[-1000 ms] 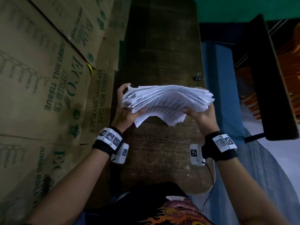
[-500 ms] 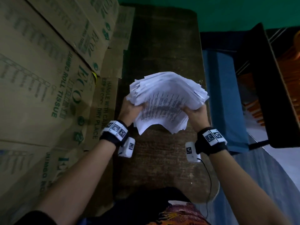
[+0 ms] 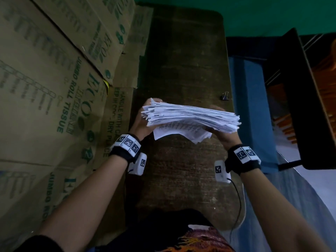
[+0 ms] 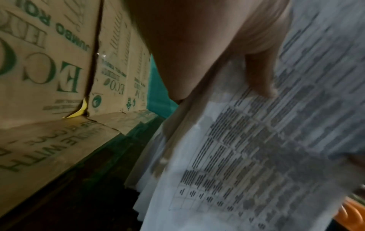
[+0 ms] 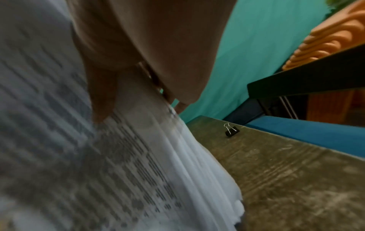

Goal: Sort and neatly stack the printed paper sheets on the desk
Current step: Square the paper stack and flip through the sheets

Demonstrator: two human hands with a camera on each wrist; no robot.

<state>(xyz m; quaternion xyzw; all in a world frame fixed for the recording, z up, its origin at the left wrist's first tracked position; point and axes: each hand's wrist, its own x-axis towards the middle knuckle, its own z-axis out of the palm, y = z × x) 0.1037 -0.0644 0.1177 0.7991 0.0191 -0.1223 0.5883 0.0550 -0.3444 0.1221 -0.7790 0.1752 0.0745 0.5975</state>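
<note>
A thick, uneven stack of printed paper sheets (image 3: pixel 190 118) is held in the air above the dark wooden desk (image 3: pixel 183 57), its edges fanned and ragged. My left hand (image 3: pixel 143 122) grips its left end and my right hand (image 3: pixel 222 135) grips its right end, thumbs on the near printed face. The left wrist view has my thumb (image 4: pixel 258 75) pressed on a sheet of printed tables (image 4: pixel 256 156). In the right wrist view my thumb (image 5: pixel 102 100) lies on the blurred sheets (image 5: pixel 118 156), with fingers behind them.
A small black binder clip (image 3: pixel 225 96) (image 5: pixel 231 131) lies near the desk's right edge. Cardboard boxes (image 3: pixel 54 88) printed "JUMBO ROLL TISSUE" line the left side. A blue surface (image 3: pixel 252 106) and a dark panel (image 3: pixel 309 106) stand to the right.
Both hands tipped the stack up so its printed face showed, then brought it back to a flatter, edge-on tilt. It sits a little lower and nearer now. The binder clip is uncovered again.
</note>
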